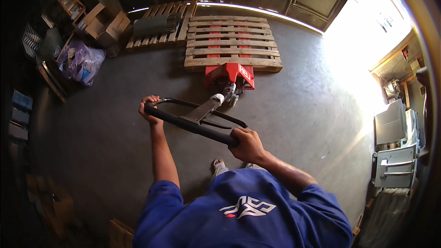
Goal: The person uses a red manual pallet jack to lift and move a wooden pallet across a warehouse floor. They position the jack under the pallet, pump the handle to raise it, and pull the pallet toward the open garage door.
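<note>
Blue work shirt (pixel 243 211) closest below, two bare forearms rising from its short sleeves. Left hand (pixel 150 109) clamped round the left end of one black loop handle (pixel 193 125), fingers curled over the bar. Right hand (pixel 248 144) clamped round the right end of the same bar, knuckles up. One grey tiller arm (pixel 205 109) running from the handle's middle up to one red pallet jack (pixel 229 74), both forks (pixel 215 34) shoved under one bare wooden pallet (pixel 232 43) straight ahead on the grey concrete floor (pixel 298 110). One shoe tip (pixel 217 162) visible just below the handle.

Far left, dim shelving (pixel 69 0) with small items, too dark to count. Next, one purple plastic bag (pixel 80 62) on the floor, then one open cardboard box (pixel 105 23). Second wooden pallet (pixel 158 30) touching the first one's left edge, carrying one dark ribbed bundle (pixel 156 24). Far right, sunlit doorway (pixel 363 27), then two grey metal cabinets (pixel 395 149) stacked along the wall.
</note>
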Motion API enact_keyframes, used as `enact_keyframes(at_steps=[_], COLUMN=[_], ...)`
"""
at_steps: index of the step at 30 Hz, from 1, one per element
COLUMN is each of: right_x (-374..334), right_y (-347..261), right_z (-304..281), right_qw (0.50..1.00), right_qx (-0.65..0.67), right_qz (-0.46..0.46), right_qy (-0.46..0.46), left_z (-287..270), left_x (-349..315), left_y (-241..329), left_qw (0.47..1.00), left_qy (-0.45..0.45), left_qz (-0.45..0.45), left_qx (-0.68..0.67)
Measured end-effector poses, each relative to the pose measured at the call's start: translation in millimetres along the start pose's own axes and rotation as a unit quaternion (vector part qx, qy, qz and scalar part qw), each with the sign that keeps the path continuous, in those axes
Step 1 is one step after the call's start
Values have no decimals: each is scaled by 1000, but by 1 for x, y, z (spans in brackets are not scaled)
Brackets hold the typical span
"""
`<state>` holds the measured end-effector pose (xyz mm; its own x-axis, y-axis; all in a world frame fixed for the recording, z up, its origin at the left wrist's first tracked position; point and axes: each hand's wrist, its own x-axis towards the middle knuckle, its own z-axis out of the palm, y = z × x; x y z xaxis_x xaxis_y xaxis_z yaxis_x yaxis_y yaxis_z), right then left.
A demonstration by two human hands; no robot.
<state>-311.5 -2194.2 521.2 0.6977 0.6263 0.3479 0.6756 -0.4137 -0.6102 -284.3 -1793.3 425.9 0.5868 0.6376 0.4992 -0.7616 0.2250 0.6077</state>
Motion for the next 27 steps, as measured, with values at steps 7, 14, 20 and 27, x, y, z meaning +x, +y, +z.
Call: enact_keyframes(at_steps=[7, 14, 20, 27], right_x=[15, -20, 1, 108], right_y=[-28, -49, -12, 110], right_z=[-9, 9, -44, -150], right_qw=[998, 997, 986, 937], right_qx=[24, 73, 27, -56], right_qz=[30, -6, -54, -43], right_qy=[-44, -8, 156, 343], left_z=[15, -20, 56, 171], left_x=[23, -5, 10, 3], left_y=[15, 46, 53, 28], left_qw=[998, 1000, 996, 933], left_qy=[59, 29, 44, 61], left_qz=[4, 9, -23, 79], left_qx=[-12, -7, 75, 345])
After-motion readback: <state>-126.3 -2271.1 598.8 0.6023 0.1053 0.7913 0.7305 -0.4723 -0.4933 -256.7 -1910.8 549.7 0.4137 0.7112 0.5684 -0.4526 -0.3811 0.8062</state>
